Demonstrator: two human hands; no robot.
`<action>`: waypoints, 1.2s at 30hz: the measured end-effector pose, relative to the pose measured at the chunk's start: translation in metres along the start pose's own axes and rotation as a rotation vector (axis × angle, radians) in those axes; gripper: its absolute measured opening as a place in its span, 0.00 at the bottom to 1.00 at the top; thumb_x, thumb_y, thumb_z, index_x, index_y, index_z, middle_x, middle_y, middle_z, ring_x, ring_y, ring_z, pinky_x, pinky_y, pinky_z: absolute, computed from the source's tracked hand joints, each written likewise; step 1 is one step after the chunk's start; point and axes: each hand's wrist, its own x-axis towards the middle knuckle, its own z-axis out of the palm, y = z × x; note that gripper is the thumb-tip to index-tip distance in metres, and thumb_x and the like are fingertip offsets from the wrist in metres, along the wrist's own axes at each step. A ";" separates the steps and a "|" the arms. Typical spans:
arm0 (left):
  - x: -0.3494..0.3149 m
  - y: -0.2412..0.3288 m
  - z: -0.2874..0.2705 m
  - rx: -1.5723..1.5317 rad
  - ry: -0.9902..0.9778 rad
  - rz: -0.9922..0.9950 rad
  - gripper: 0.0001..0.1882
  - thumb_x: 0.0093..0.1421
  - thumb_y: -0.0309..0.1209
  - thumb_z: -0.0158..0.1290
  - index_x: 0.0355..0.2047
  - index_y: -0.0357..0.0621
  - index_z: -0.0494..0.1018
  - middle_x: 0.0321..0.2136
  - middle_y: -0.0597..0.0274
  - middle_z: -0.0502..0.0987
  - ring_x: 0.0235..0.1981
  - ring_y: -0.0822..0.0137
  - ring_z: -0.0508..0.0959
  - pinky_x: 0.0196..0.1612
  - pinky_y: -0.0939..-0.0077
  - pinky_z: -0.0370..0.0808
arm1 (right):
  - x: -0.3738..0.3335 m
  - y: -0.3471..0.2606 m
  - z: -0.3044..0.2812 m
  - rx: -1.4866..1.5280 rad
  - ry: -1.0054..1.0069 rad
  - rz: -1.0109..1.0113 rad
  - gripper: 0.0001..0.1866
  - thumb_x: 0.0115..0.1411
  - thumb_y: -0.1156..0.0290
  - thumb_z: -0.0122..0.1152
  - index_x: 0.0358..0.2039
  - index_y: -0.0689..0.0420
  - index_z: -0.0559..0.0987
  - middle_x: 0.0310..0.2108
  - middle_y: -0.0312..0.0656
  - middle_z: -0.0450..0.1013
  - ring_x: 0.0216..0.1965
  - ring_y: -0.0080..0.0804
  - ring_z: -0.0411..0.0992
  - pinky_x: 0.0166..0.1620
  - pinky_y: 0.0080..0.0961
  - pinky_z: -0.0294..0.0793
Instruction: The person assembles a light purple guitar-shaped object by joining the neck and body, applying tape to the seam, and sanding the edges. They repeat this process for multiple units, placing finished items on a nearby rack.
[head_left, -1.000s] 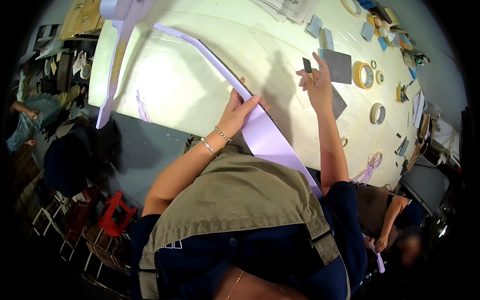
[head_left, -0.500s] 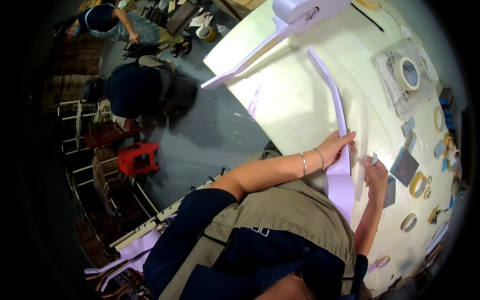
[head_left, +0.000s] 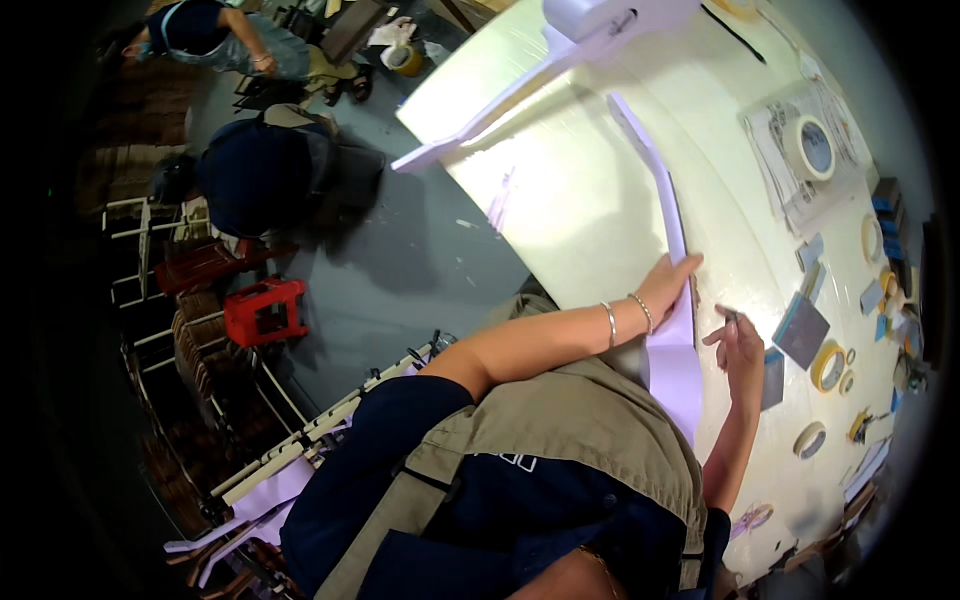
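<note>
L hand (head_left: 664, 290) fingers closed round lilac guitar (head_left: 682, 325) btwn apron (head_left: 570, 410) & table (head_left: 590, 210), R hand (head_left: 740, 348) just beside, fingers half-curled, apparently pinching small dark pc (head_left: 732, 316); prob. steadying step, next move calls for firm L hold.

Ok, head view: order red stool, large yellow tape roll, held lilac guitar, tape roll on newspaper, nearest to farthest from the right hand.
1. Held lilac guitar: just left, in the left hand.
2. Large yellow tape roll: right, on the table.
3. Tape roll on newspaper: upper right.
4. Red stool: far left, on the floor.
</note>
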 end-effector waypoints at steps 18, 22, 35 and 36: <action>-0.006 0.019 -0.003 0.173 0.007 -0.035 0.16 0.55 0.44 0.50 0.28 0.42 0.65 0.21 0.58 0.70 0.24 0.64 0.73 0.28 0.70 0.73 | 0.021 -0.023 0.002 -0.941 -0.126 -0.795 0.07 0.46 0.77 0.53 0.28 0.56 0.76 0.24 0.38 0.71 0.30 0.35 0.70 0.32 0.28 0.70; -0.005 0.018 -0.004 0.155 0.000 -0.031 0.15 0.56 0.42 0.50 0.28 0.41 0.65 0.20 0.58 0.69 0.23 0.64 0.73 0.27 0.70 0.73 | 0.025 -0.026 0.001 -1.013 -0.149 -0.853 0.09 0.43 0.78 0.51 0.27 0.55 0.76 0.23 0.36 0.70 0.28 0.33 0.68 0.31 0.27 0.69; 0.000 0.014 -0.008 0.126 -0.035 0.005 0.14 0.55 0.40 0.51 0.28 0.41 0.65 0.20 0.58 0.70 0.23 0.64 0.73 0.27 0.72 0.71 | 0.031 -0.029 0.003 -1.124 -0.124 -0.895 0.09 0.43 0.77 0.51 0.27 0.54 0.76 0.21 0.33 0.69 0.25 0.30 0.66 0.29 0.25 0.67; 0.001 0.014 -0.009 0.129 -0.029 0.006 0.14 0.55 0.40 0.51 0.28 0.41 0.65 0.20 0.58 0.70 0.23 0.64 0.73 0.27 0.72 0.71 | 0.032 -0.029 0.004 -1.134 -0.114 -0.890 0.09 0.43 0.77 0.51 0.27 0.54 0.76 0.21 0.33 0.69 0.25 0.30 0.66 0.29 0.25 0.67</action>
